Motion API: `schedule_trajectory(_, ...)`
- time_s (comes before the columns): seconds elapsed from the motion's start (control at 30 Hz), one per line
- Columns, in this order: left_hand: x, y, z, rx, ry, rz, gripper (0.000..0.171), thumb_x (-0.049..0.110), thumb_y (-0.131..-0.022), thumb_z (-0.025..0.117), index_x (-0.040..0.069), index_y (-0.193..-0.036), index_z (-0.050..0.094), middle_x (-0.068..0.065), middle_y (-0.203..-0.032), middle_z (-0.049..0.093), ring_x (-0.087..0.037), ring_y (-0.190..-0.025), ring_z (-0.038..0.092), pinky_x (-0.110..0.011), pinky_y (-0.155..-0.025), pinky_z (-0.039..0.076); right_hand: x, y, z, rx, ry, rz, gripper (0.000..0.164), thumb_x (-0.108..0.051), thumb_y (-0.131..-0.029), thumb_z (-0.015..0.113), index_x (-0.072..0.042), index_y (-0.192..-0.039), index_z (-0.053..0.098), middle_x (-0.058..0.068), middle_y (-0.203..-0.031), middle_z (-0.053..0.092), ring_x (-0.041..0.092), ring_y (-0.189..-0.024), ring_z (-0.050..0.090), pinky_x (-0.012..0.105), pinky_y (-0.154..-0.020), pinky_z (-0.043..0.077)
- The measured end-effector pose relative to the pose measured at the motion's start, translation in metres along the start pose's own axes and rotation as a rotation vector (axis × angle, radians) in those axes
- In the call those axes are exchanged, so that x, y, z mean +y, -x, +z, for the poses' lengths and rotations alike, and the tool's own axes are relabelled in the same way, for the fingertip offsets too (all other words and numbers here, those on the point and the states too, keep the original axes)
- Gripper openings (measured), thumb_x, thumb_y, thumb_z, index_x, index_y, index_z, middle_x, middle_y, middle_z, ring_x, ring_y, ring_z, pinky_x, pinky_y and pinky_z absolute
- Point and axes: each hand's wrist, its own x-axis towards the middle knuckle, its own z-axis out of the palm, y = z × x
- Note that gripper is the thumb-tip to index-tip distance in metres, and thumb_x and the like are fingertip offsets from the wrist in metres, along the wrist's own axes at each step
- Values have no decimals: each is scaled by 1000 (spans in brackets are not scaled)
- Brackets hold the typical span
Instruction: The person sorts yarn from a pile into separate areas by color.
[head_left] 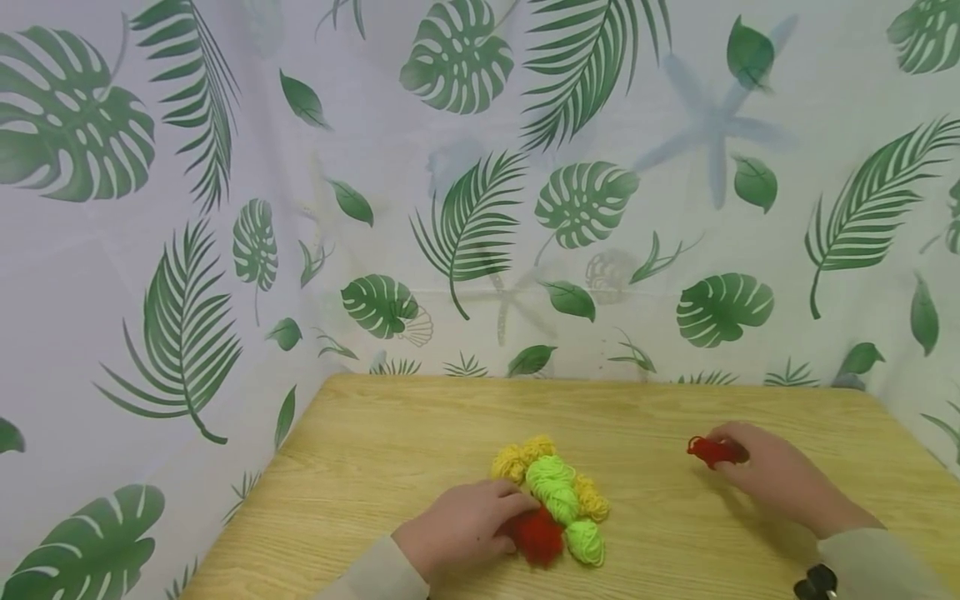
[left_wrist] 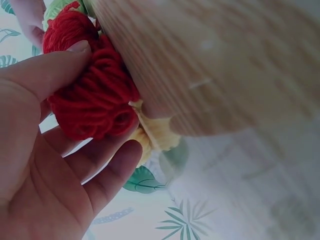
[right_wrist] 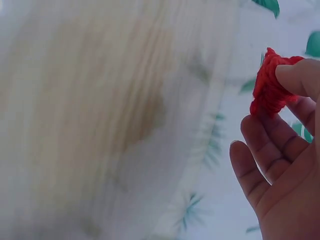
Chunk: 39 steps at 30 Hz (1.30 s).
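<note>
On the table's near side, my left hand grips a bundle of red yarn between thumb and fingers. In the left wrist view the thumb presses across the top of this red yarn, whose strands are looped thickly. Bright green yarn bundles lie right beside it, one larger and one small. Yellow yarn sits behind and to the right of the larger green one. Off to the right, my right hand pinches a smaller piece of red yarn over the table, thumb on its near face in the right wrist view.
The wooden table has light grain and rounded far corners. A white cloth printed with green leaves hangs behind it and along the left side. A small black object shows by the right sleeve.
</note>
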Motion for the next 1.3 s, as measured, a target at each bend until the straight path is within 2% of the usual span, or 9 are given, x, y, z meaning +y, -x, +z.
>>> schedule_trajectory(0.17,0,0,-1,-8,8,-5,47,30,-94,74,30,-138,59,11,-129,59,-3,-109,58,-26,-91,50,28,21,-20,1,28,80,40,-23,-90,75,-2,-122,63,12,-112,68,32,-99,63,58,-84,50)
schedule_trajectory(0.37,1,1,-3,-17,20,-20,48,29,-94,74,29,-139,59,11,-129,59,-3,-109,58,-26,-91,50,61,38,-36,4,74,132,42,-21,-88,77,5,-117,63,18,-106,68,34,-92,63,60,-79,51)
schedule_trajectory(0.5,2,1,-4,-24,14,-28,49,29,-93,74,29,-140,59,11,-130,59,-4,-110,58,-25,-91,50,81,48,-37,-15,88,167,41,-21,-89,77,8,-114,62,16,-100,68,31,-87,62,58,-77,52)
schedule_trajectory(0.67,2,2,-3,-25,15,-38,49,29,-94,74,30,-140,59,11,-129,59,-4,-109,58,-25,-91,50,101,55,-34,-66,95,231,40,-21,-88,78,7,-111,62,17,-97,67,33,-87,63,60,-78,50)
schedule_trajectory(0.87,0,0,-1,-27,14,-35,50,29,-94,74,30,-141,58,11,-129,59,-3,-109,58,-25,-91,50,106,58,-30,-130,68,318,42,-21,-88,79,7,-114,59,19,-98,66,30,-85,60,61,-80,49)
schedule_trajectory(1.0,-1,0,0,-30,13,-33,50,29,-94,74,30,-141,58,11,-129,59,-3,-109,58,-25,-90,50,106,59,-30,-151,77,303,43,-21,-89,78,7,-115,60,17,-97,66,30,-86,60,60,-79,50)
schedule_trajectory(1.3,0,-2,1,-32,14,-43,51,30,-93,75,31,-141,58,11,-129,59,-3,-108,58,-26,-90,51,112,61,-29,-147,77,169,42,-18,-87,78,9,-114,60,13,-100,68,33,-90,65,56,-78,52)
